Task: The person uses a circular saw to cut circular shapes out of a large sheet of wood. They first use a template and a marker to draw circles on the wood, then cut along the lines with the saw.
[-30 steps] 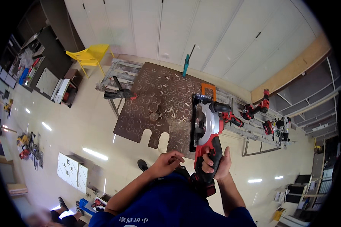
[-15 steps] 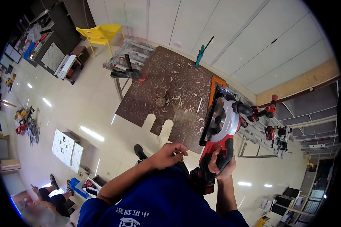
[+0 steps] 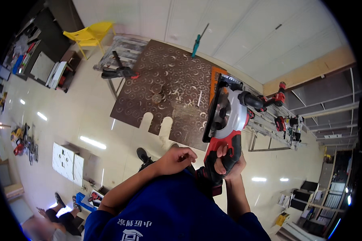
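Note:
A red and black cordless circular saw (image 3: 230,120) is raised in front of me, its round blade and black base plate turned toward the left. My right hand (image 3: 232,165) grips its rear handle, fingers wrapped round it. My left hand (image 3: 176,160) hovers before my stomach, loosely curled with the fingers somewhat apart and nothing visible in it. Beyond both hands lies a brown board (image 3: 145,80) marked all over with ring-shaped cuts, with two rounded slots in its near edge. A small round piece (image 3: 156,98) and a white stick (image 3: 200,98) rest on it.
A black clamp (image 3: 118,72) sits at the board's left edge, a teal clamp (image 3: 196,45) at its far edge. An orange square (image 3: 215,82) lies beside the saw. Red drills (image 3: 280,96) stand on the right bench. Another person (image 3: 48,225) sits at lower left.
The view has shifted, so the board and bench appear further left and higher. The saw stays raised in my right hand. My left hand's fingers have curled in slightly.

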Demonstrator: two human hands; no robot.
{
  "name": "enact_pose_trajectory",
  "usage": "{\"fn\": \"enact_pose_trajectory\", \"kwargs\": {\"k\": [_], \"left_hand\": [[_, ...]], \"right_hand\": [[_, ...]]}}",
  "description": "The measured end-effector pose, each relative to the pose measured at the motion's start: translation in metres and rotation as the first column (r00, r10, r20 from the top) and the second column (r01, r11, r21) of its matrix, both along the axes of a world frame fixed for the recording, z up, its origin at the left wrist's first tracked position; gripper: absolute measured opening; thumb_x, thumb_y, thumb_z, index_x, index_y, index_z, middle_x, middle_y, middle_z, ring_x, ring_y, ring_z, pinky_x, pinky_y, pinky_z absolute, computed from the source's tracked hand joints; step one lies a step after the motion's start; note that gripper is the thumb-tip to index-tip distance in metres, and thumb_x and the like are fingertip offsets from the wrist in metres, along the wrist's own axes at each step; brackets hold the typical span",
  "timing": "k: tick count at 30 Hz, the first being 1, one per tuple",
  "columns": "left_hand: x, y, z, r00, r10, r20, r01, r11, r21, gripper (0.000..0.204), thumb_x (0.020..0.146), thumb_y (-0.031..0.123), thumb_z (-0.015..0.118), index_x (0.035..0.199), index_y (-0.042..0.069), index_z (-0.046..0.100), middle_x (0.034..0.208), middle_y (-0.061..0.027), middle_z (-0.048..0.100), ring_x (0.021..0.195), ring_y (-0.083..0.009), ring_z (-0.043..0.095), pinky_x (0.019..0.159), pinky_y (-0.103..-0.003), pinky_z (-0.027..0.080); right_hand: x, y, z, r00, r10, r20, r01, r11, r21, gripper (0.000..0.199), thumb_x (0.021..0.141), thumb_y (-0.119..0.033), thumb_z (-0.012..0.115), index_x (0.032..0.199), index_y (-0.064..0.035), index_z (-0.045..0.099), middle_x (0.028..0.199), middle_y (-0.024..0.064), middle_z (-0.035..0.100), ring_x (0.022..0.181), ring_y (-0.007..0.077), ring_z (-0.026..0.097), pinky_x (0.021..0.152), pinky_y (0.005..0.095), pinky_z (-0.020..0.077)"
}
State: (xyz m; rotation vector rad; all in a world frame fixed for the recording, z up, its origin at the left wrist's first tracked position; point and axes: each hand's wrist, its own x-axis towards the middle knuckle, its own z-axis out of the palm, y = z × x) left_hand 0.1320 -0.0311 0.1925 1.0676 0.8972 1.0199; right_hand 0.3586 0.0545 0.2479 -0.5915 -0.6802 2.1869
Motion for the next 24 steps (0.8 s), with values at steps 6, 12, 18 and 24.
{"fn": "enact_pose_trajectory", "kwargs": {"k": [6,12,18,24], "left_hand": [[0.001,-0.002,-0.008,1.0,-0.006,0.001,0.006,0.999,-0.041,0.017,0.095,-0.002,0.052,0.108,-0.001,0.062,0.095,-0.0084,0.067,0.083,-0.0117,0.064,0.076,-0.026,0.052],[0.005,0.002,-0.01,0.997,-0.041,0.071,0.047,0.996,-0.082,0.018,0.095,-0.002,0.052,0.111,-0.001,0.061,0.096,-0.0085,0.067,0.085,-0.0119,0.063,0.078,-0.025,0.051],[0.005,0.005,-0.012,0.995,-0.063,0.072,0.068,0.995,-0.074,0.018,0.095,-0.001,0.052,0.111,0.0,0.06,0.096,-0.0083,0.066,0.086,-0.0122,0.063,0.078,-0.026,0.051],[0.002,0.005,-0.016,0.996,-0.037,0.079,0.04,0.998,-0.046,0.017,0.093,-0.002,0.051,0.108,-0.001,0.06,0.095,-0.0076,0.066,0.085,-0.0123,0.063,0.077,-0.026,0.051]], "right_hand": [[-0.002,-0.002,0.009,0.992,-0.019,0.128,0.014,0.999,0.038,0.053,0.1,-0.044,0.027,0.096,0.0027,0.051,0.093,0.02,0.057,0.041,0.0192,0.049,0.052,0.0325,0.0476],[0.005,-0.005,0.002,0.994,-0.005,0.107,0.007,1.0,-0.019,0.054,0.102,-0.047,0.025,0.097,-0.0006,0.052,0.093,0.0174,0.059,0.042,0.0187,0.05,0.065,0.0359,0.0502],[0.006,-0.005,0.003,0.993,-0.062,0.104,0.057,0.997,0.045,0.057,0.101,-0.049,0.025,0.097,0.0014,0.052,0.09,0.0204,0.058,0.041,0.0187,0.049,0.047,0.0312,0.0451],[0.006,-0.004,-0.001,0.985,-0.09,0.146,0.084,0.995,0.045,0.059,0.099,-0.05,0.027,0.092,0.0033,0.051,0.086,0.0212,0.057,0.037,0.017,0.045,0.036,0.028,0.0377]]}}
